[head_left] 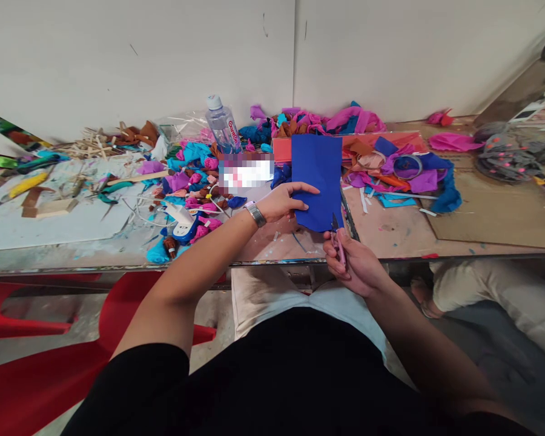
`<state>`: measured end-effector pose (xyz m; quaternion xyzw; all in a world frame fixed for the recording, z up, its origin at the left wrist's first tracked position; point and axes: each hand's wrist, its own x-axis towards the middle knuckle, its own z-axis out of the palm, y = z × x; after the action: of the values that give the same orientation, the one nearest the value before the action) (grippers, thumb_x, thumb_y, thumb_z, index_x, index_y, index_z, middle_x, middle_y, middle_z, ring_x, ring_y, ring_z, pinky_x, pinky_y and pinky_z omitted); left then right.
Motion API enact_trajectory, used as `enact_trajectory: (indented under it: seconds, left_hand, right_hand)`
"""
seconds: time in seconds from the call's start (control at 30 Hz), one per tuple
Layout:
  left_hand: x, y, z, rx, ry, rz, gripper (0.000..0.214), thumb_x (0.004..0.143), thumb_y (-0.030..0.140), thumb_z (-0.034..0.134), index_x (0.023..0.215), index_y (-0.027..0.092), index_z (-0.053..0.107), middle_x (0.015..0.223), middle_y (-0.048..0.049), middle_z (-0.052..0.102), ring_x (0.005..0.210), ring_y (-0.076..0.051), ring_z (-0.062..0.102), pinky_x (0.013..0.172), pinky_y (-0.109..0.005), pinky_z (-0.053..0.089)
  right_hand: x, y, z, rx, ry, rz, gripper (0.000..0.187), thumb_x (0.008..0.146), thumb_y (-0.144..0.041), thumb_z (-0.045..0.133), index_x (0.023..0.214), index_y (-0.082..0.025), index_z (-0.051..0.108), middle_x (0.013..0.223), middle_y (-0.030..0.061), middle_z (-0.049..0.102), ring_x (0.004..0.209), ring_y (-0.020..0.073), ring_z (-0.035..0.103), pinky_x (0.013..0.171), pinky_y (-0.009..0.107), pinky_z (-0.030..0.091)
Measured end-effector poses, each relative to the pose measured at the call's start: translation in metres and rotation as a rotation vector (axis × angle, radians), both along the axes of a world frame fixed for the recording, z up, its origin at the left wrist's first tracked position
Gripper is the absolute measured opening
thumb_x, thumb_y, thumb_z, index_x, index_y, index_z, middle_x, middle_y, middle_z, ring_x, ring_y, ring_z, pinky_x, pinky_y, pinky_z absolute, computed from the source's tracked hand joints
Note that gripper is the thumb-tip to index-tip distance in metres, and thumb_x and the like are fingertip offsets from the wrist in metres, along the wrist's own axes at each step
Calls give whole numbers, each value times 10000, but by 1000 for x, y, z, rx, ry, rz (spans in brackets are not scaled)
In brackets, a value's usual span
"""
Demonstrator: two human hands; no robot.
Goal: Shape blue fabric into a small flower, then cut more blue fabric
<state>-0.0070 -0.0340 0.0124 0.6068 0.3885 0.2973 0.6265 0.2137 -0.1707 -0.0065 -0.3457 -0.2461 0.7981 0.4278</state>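
My left hand pinches the left edge of a dark blue sheet and holds it upright over the table's near edge. A silver watch sits on that wrist. My right hand is closed round small pink-handled scissors, whose blades touch the sheet's bottom right corner. Both hands hover just above the near rim of the worktable.
Crumpled pink, blue, turquoise and brown paper scraps litter the table. A clear water bottle stands at the back. A tape roll lies to the right, a brown board further right. A red chair is at lower left.
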Motion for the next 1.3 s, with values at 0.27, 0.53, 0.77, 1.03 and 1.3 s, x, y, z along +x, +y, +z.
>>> enact_trajectory:
  seconds: [0.27, 0.53, 0.77, 1.03, 1.3]
  left_hand:
    - [0, 0, 0, 0, -20, -12, 571, 785, 122, 775, 1351, 117, 699, 730, 14, 678, 413, -21, 459, 397, -166, 311]
    - [1, -2, 3, -13, -16, -5, 551, 783, 109, 768, 1331, 128, 711, 697, 23, 657, 413, -23, 450, 409, -170, 305]
    - [1, -2, 4, -7, -15, -5, 562, 778, 101, 769, 1337, 123, 710, 691, 24, 655, 420, -22, 449, 411, -164, 303]
    - [0, 0, 0, 18, 9, -12, 595, 768, 122, 790, 1357, 134, 711, 793, -12, 722, 458, -37, 525, 450, -165, 403]
    - [0, 2, -1, 2, 5, -30, 645, 762, 113, 779, 1402, 117, 700, 762, -15, 708, 463, -58, 530, 463, -187, 421]
  right_hand:
    - [-2, 1, -1, 10, -12, -10, 367, 983, -532, 737, 1029, -189, 615, 710, -60, 570, 418, 43, 432, 333, 138, 286]
    - [-3, 0, -1, 10, -5, 7, 411, 932, -551, 798, 1012, -198, 603, 702, -75, 555, 419, 33, 415, 347, 142, 272]
    - [-3, 1, -1, 12, -2, 3, 400, 930, -535, 805, 1001, -204, 593, 692, -79, 547, 415, 33, 398, 344, 141, 276]
    - [-5, -2, 3, 5, -24, 1, 401, 968, -547, 753, 1054, -169, 650, 726, -45, 597, 421, 38, 429, 320, 138, 294]
    - [-5, -4, 1, -32, -44, -92, 316, 1045, -496, 651, 1021, -181, 667, 735, 0, 644, 494, 74, 523, 327, 136, 361]
